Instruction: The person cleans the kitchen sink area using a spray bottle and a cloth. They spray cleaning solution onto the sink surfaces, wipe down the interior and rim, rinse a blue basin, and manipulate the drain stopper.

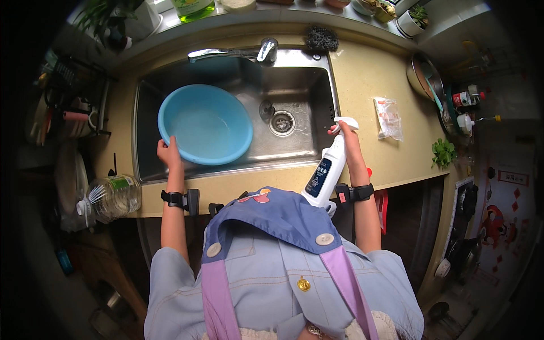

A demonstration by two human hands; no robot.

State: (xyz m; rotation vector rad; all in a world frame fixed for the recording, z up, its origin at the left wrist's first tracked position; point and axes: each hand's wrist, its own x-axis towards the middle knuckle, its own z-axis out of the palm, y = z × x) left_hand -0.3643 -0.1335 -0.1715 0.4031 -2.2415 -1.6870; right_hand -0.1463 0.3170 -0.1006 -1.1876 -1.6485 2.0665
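Observation:
My left hand (171, 154) grips the near left rim of a light blue plastic basin (206, 123), with the thumb over the edge. The basin is tilted in the left part of a stainless steel sink (293, 157), and no object shows inside it. On the right, my right hand (347, 135) holds a white trigger spray bottle (325, 174) by its neck, just under the trigger head. Its dark label bears writing. The bottle slants over the front right corner of the sink, its base close to my blue apron (272, 216).
A chrome faucet (238, 53) spans the sink's back edge, beside a steel wool scourer (321, 39). The drain (281, 123) is exposed. To the right lie a plastic packet (388, 119), a bowl (418, 76) and green leaves (443, 153). A clear plastic jug (117, 197) lies left.

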